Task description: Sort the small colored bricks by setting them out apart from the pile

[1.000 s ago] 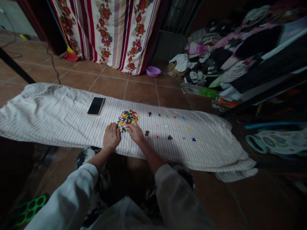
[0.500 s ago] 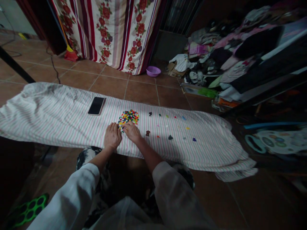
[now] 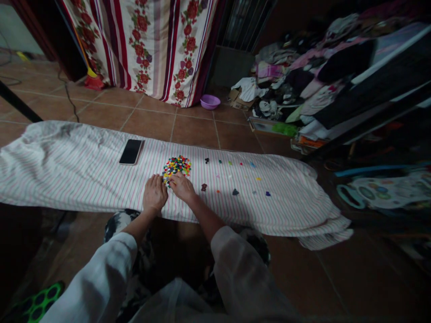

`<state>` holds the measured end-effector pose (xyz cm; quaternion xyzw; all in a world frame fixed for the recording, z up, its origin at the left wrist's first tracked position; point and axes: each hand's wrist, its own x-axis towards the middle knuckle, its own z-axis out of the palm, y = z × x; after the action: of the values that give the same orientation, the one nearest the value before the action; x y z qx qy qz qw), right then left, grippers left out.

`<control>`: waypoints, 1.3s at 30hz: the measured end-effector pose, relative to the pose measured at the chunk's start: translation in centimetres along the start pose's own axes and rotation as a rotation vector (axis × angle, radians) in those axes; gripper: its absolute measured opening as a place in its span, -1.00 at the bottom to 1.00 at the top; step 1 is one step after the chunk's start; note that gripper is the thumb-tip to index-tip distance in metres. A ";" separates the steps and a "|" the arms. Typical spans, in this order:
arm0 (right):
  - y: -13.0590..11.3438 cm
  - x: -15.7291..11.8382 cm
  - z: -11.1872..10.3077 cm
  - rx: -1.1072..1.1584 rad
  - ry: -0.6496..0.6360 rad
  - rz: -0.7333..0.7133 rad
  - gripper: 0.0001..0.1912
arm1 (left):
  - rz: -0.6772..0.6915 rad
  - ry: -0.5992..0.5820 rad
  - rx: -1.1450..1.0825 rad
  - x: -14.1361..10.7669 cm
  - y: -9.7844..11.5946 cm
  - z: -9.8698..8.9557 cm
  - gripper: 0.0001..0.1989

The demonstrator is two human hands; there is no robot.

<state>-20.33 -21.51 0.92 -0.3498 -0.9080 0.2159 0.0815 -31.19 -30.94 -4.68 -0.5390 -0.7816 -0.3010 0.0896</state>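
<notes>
A heap of small multicoloured pieces (image 3: 177, 165) lies on a striped cloth (image 3: 90, 166). My left hand (image 3: 155, 193) rests flat at the heap's left lower edge, its fingers stretched out side by side. At the lower right edge of the heap is my right hand (image 3: 182, 185), fingers bent together over the pieces; whatever is between the fingertips is too small to make out. To the right, small groups sorted by colour lie apart, among them a brown one (image 3: 204, 187), a dark grey one (image 3: 235, 192), a purple one (image 3: 268, 194) and a black one (image 3: 207, 160).
A phone (image 3: 131, 151) lies on the cloth left of the heap. Beyond, on the tiled floor, are a purple basin (image 3: 210, 102), a floral curtain (image 3: 158, 49) and a red broom head (image 3: 94, 82). Clothes (image 3: 303, 72) are piled at the back right.
The whole view has shifted slightly, so most things appear a little further left. Both hands stay beside the heap in nearly the same pose.
</notes>
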 end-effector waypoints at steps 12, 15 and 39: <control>-1.0 0.1 -0.1 -0.048 -0.004 0.025 -0.78 | -0.001 0.008 0.014 0.0 0.2 -0.2 -0.58; -1.2 0.0 -0.1 -0.046 0.006 0.034 -0.80 | 0.004 0.004 -0.002 0.0 0.1 -0.1 -0.58; 0.7 -3.0 -1.9 0.219 0.205 0.049 -0.75 | 0.083 0.019 0.012 -0.1 -0.2 -0.4 -0.60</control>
<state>-17.12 -22.44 2.28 -0.3809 -0.8572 0.2785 0.2061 -31.44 -31.24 -4.50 -0.5675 -0.7595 -0.2973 0.1125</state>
